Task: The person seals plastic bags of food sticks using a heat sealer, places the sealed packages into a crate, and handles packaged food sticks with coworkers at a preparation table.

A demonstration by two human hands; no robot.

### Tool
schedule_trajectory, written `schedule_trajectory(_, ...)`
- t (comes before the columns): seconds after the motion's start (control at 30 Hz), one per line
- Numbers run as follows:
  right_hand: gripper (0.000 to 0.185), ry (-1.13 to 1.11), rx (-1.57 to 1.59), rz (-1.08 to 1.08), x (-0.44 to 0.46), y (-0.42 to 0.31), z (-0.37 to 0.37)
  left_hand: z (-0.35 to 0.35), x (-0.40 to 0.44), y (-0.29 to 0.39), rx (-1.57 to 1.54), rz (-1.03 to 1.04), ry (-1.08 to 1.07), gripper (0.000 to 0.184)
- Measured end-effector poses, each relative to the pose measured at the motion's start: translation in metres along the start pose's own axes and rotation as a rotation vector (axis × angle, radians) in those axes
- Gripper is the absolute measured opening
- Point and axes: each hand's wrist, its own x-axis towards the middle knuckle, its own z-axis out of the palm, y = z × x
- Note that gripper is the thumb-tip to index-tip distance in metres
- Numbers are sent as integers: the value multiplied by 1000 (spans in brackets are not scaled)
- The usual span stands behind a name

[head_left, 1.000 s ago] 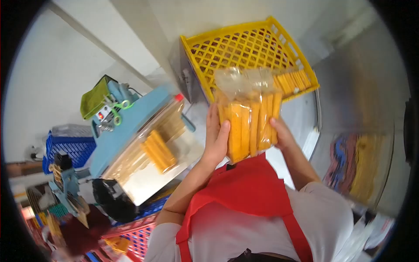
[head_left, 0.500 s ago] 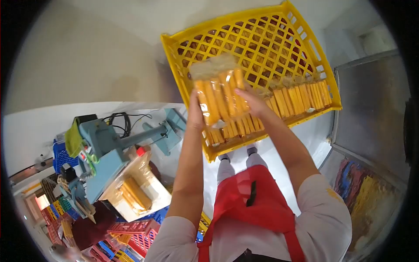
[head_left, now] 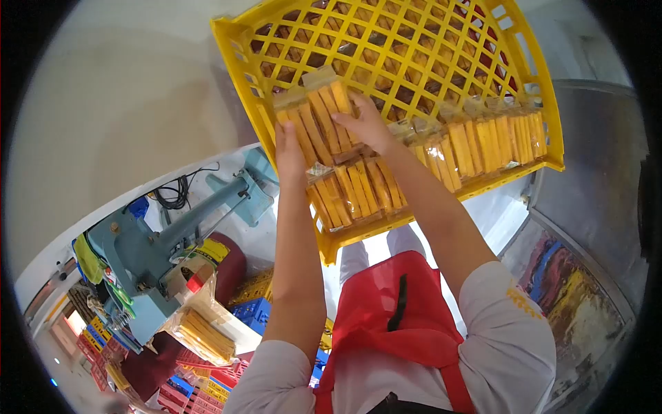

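Clear packs of orange-yellow sticks (head_left: 317, 117) lie between my two hands inside the yellow crate (head_left: 331, 241), against its left side. My left hand (head_left: 289, 148) presses on their left edge, fingers along the wrapping. My right hand (head_left: 365, 124) grips their right side, thumb on the front and fingers behind the top. Just below the held packs, a row of similar packs (head_left: 358, 193) stands along the near wall of the crate. That row continues to the right with more packs (head_left: 483, 145).
On the left stands a blue-grey machine (head_left: 127, 241) with another pack (head_left: 203, 334) on its board. Behind it are a black cable (head_left: 176, 193) and stacked coloured crates (head_left: 200, 386). A metal-framed panel (head_left: 586, 159) is at the right.
Both hands have carried the packs forward and left, down into the yellow crate. The view has shifted closer to the crate, and the machine appears further to the left.
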Motion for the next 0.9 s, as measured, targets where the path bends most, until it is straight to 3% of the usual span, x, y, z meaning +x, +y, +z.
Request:
schedule_trajectory(0.03,63,125,-369,-137,-4,-4,0,-4,-6,-5,320,70,77,49)
schedule_trajectory(0.07,63,130,-372,-140,-10,-8,-1,-6,-11,-8,639,145,152,58)
schedule_trajectory(0.13,50,97,-55,-100,-25,-30,-4,8,-26,-5,572,217,109,61)
schedule_trajectory(0.27,49,142,161,-262,-31,-47,-53,62,-33,-6,478,366,-27,64)
schedule_trajectory(0.33,44,216,208,-280,-29,-50,-88,92,-21,-6,518,306,-184,65)
schedule_trajectory(0.4,41,253,208,-280,-23,-47,-108,111,9,-32,582,433,-163,67)
schedule_trajectory(0.43,41,296,181,-203,-21,-44,-113,110,14,-35,577,435,-158,67)
schedule_trajectory(0.5,40,340,154,-127,-11,-29,-121,109,22,-36,450,11,-277,69)
schedule_trajectory(0.53,41,324,32,-44,-1,-7,-123,97,32,-48,596,-15,-260,70)
schedule_trajectory(0.63,48,212,-64,39,18,52,-116,73,21,-54,879,21,-176,67)
schedule_trajectory(0.73,49,337,-191,101,13,42,-99,53,-31,-44,896,142,-141,61)
schedule_trajectory(0.8,44,522,-1038,-99,-6,13,-82,29,-85,-33,991,350,-123,55)
schedule_trajectory(0.87,43,391,-581,-302,-13,22,-80,13,-157,7,857,121,-149,46)
schedule_trajectory(0.9,41,358,-528,-253,-35,1,-58,-2,-192,24,851,80,-205,38)
